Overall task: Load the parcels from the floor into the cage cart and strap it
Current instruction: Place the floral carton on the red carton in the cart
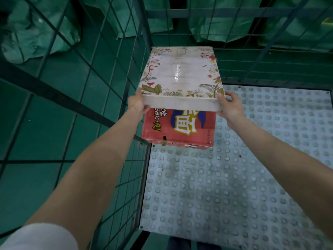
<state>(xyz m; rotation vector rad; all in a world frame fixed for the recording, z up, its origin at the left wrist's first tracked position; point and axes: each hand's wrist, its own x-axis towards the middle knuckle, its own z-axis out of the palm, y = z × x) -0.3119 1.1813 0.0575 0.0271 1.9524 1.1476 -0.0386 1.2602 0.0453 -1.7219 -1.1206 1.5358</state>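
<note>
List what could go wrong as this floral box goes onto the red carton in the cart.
1. The floral box is gripped only at its near corners by the left hand and right hand; its far end may drop or slide.
2. The red carton sits tight against the left mesh wall; the left hand's fingers could get pinched there.

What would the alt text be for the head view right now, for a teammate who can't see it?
Both hands, the left hand and the right hand, grip the near corners of a floral box held over a red carton standing on the cage cart's studded floor. The cart's wire side is at left, with green sacks beyond the mesh.
</note>
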